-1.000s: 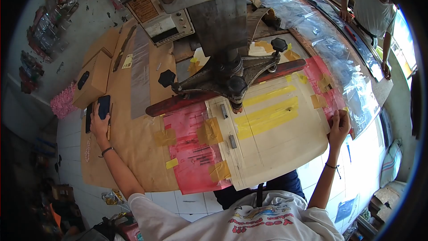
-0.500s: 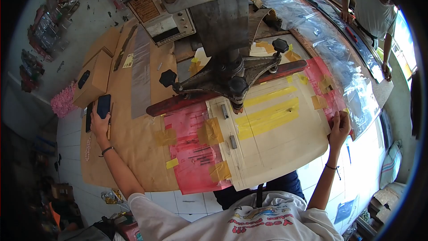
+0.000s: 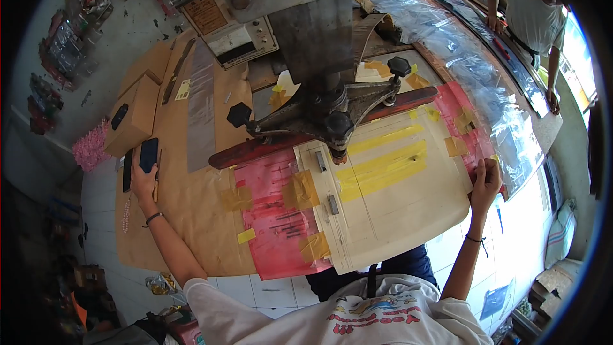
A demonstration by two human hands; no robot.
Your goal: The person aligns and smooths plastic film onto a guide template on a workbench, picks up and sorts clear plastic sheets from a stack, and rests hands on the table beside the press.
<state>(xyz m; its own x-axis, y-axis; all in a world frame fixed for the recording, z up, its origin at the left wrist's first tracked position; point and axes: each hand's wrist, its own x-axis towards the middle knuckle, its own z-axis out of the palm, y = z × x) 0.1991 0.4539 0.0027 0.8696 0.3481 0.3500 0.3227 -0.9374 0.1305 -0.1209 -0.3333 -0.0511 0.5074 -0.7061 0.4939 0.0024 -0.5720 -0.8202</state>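
My left hand (image 3: 144, 183) is at the left of the table, closed around the lower end of a dark blue phone (image 3: 148, 154). A second flat black object (image 3: 128, 169) lies just left of it. At the right, my right hand (image 3: 486, 185) pinches the near edge of a red plastic sheet (image 3: 476, 160). This sheet is taped to a cream board (image 3: 408, 211) with yellow strips and two small metal blocks. Another red sheet (image 3: 281, 223) is taped along the board's left side. Above the board stands a press head (image 3: 329, 112) with black knobs and a long red bar (image 3: 255, 148).
Brown paper (image 3: 185, 217) covers the left of the table, with a cardboard box (image 3: 135, 118) on it. A control box (image 3: 233, 29) hangs by the press. Clear plastic film (image 3: 440, 38) lies behind. Another person (image 3: 530, 13) stands at the far right.
The view has shifted very slightly. Both hands stay in nearly the same places, the left by the phone and the right at the red sheet's edge.
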